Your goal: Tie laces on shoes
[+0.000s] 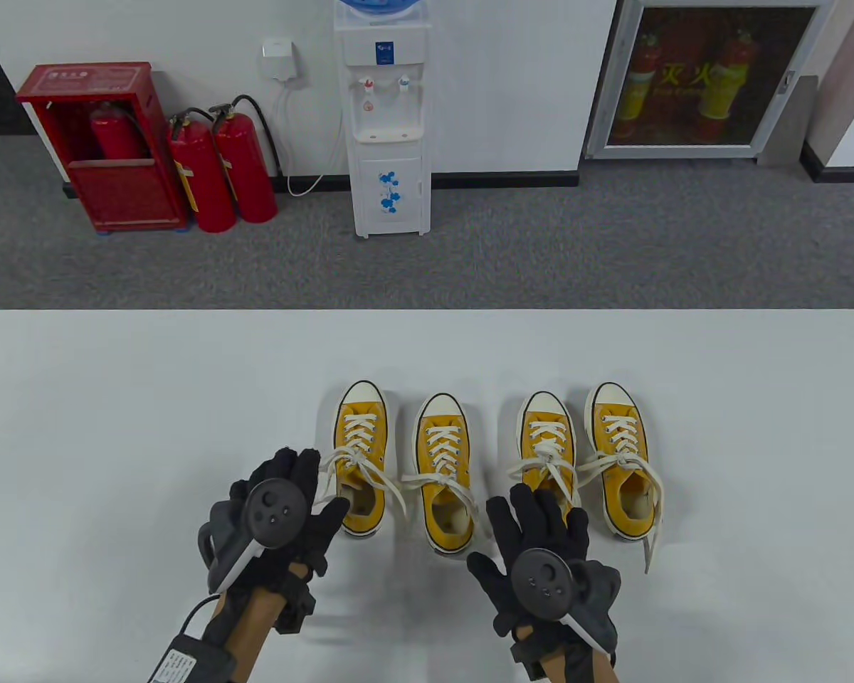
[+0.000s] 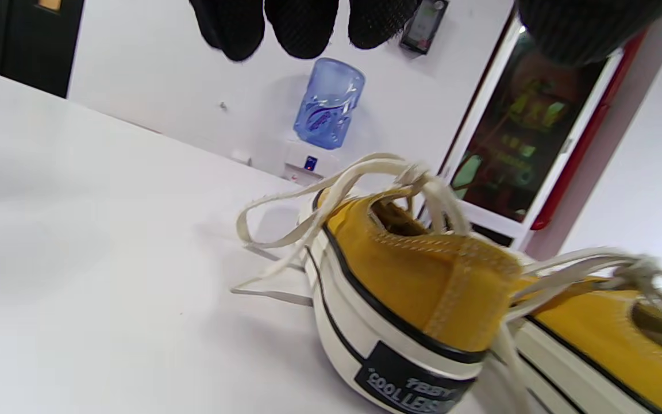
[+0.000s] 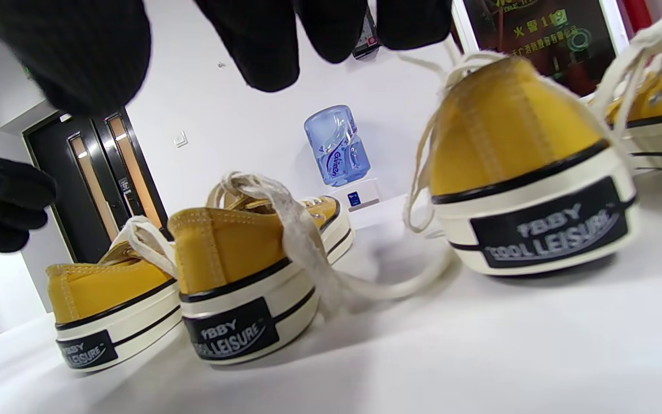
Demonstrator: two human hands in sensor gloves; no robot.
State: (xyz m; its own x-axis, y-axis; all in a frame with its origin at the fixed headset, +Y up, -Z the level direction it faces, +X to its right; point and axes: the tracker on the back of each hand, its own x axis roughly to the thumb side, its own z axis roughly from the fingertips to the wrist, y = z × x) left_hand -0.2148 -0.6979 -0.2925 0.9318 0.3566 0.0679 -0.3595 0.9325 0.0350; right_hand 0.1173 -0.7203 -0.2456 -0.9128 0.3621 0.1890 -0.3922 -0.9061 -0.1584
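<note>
Four yellow shoes stand in a row on the white counter [image 1: 114,398], toes pointing to 12 o'clock. Their white laces lie loose and spread out, so no bow looks done yet. I think this is the very start: the hands are coming in to pick up laces.

The left hand [image 1: 285,509] sits at 9 o'clock from the far left shoe [image 1: 359,455], just beside its heel end. Its fingers are straight and hold nothing. One loose lace [image 1: 331,462] of that shoe lies right by the fingertips [image 2: 302,29]; I cannot tell if they touch it.

The right hand [image 1: 541,541] sits at 6 o'clock from the third shoe [image 1: 546,445], fingers spread flat, with nothing in them. Its fingertips reach over the heel end of that shoe. The second shoe [image 1: 441,469] is at 10 o'clock from this hand, and the far right shoe [image 1: 620,455] is at 1 o'clock.

Next, each hand needs to pinch one lace end of the same shoe, then cross them. The laces are thin and floppy, so the pinch must be careful.
</note>
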